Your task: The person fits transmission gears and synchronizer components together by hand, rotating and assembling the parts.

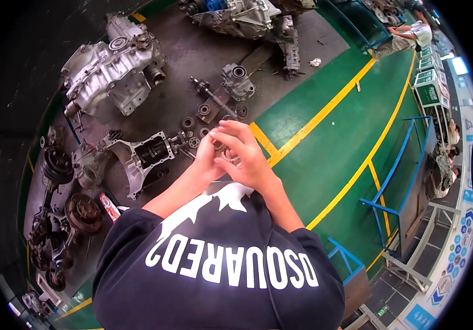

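In front of my chest, my left hand (208, 160) and my right hand (249, 157) are closed together around a small metal ring with a toothed edge (230, 159). It looks like a gear ring, though my fingers cover most of it. Just beyond my hands, several loose gears (188, 122) lie on the dark work surface. A long metal shaft (214, 96) rests among them. To the left of my hands is an opened gearbox housing (137, 157), its gears (157, 149) showing inside.
A large silver transmission case (113, 71) stands far left, with a smaller metal housing (237, 82) beyond my hands. Brake and axle parts (82, 213) crowd the left. Green floor with yellow lines (324, 148) and blue-framed stands (396, 181) lie right. Another person (421, 34) is far right.
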Tool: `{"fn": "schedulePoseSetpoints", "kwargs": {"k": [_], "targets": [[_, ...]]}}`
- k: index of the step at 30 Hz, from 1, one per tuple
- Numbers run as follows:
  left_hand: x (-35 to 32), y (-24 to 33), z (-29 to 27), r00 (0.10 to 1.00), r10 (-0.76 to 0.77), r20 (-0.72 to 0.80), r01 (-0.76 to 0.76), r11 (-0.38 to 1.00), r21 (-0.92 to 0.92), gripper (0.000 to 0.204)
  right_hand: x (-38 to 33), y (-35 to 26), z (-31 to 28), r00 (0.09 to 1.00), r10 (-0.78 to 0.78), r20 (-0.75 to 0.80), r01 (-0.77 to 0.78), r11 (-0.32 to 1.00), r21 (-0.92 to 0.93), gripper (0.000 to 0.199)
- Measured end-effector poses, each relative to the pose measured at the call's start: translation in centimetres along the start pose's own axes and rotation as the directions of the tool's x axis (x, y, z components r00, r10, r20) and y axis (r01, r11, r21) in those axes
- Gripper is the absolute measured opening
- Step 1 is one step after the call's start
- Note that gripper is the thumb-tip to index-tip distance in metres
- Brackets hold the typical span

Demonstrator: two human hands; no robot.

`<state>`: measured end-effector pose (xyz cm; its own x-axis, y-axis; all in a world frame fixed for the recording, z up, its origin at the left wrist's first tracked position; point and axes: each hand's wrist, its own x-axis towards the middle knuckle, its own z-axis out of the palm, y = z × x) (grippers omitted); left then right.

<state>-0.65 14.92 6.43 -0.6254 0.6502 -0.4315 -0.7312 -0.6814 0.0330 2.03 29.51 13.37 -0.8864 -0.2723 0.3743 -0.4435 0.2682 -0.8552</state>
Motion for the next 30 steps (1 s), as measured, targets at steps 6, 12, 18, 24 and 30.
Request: {"fn": "schedulePoseSetpoints", "kwargs": {"k": [6,12,18,24,30], "targets": [[0.3,-0.1,-0.4,0.998,0.06,-0.007,-0.06,0.998,0.021,0.036,0.1,0.4,0.3,0.986,-0.101,-0.132,0.102,0.995,0.002,0.057],[-0.7,-0.4,3.2,0.971,0.044,-0.234,-0.033,0.998,0.05,0.048,-0.1,1.0,0.0,0.996,-0.049,0.069,0.073,0.911,-0.407,0.058],[-0.6,-0.4,3.6,0.96,0.278,0.023,-0.279,0.958,0.064,0.049,-1.5,1.3,-0.2,0.965,0.155,-0.21,-0.195,0.964,-0.182,0.071],[-1.4,-1.4,4.3,0.812,0.543,0.216,-0.562,0.628,0.538,0.048,-1.5,0.9,0.9,0.774,0.61,0.172,-0.342,0.173,0.924,0.057],[-1.8,-2.2,4.5,0.743,0.555,0.374,-0.63,0.392,0.671,0.044,-3.9,5.5,1.8,0.751,0.557,0.355,-0.23,-0.283,0.931,0.045]]}}
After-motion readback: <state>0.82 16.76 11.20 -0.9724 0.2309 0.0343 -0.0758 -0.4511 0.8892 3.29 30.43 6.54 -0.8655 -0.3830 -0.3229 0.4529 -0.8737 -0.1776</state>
